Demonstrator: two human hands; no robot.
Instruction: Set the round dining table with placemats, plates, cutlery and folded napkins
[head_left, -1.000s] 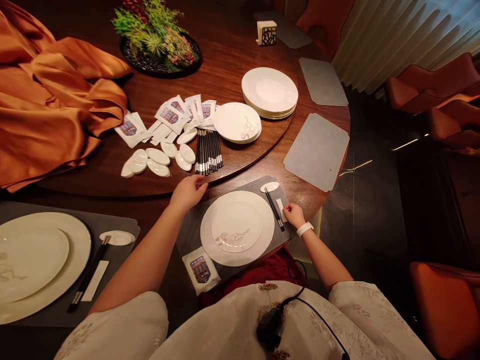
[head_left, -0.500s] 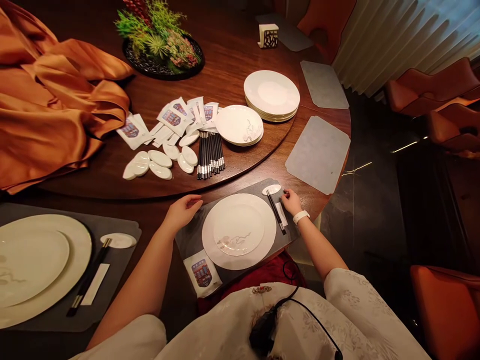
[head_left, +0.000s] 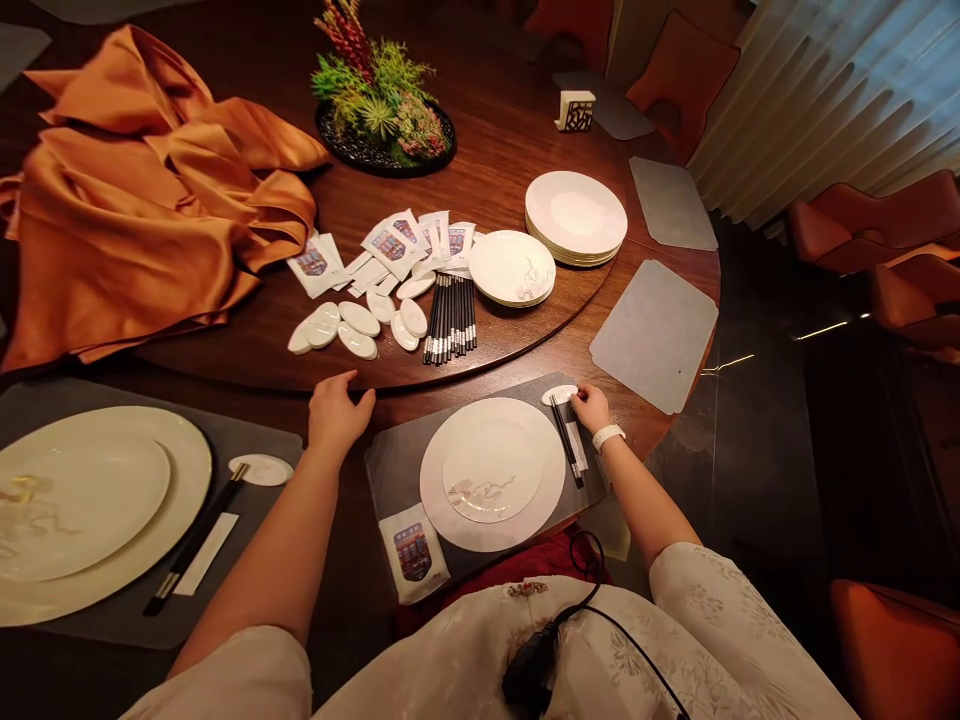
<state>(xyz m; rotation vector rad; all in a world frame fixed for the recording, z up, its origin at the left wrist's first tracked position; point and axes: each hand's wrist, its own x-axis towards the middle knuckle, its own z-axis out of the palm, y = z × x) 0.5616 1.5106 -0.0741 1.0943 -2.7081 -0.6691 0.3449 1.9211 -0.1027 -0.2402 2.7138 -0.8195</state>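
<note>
My right hand (head_left: 591, 407) has its fingers closed at the right end of a white oval chopstick rest (head_left: 558, 396). Black chopsticks (head_left: 566, 440) lean with their upper ends on that rest, beside a narrow paper packet (head_left: 577, 440). My left hand (head_left: 337, 415) is held over the table by the turntable rim, thumb apart from the fingers, with nothing in it. Between my arms a small plate (head_left: 495, 465) lies on a larger plate (head_left: 553, 490), both on a grey placemat (head_left: 390, 455). A printed wipe packet (head_left: 414, 552) lies at its lower left corner.
On the turntable (head_left: 517, 335) lie spare chopsticks (head_left: 451, 320), several rests (head_left: 360, 318), wipe packets (head_left: 394, 243), small plates (head_left: 512, 268), large plates (head_left: 576, 215), an orange cloth (head_left: 165, 220) and a plant dish (head_left: 386, 130). Another place setting (head_left: 180, 540) is at left; a bare placemat (head_left: 656, 335) at right.
My right hand has moved in against the end of the chopstick rest. My left hand has drawn left, away from the placemat, its fingers now pointing up. The view has shifted slightly.
</note>
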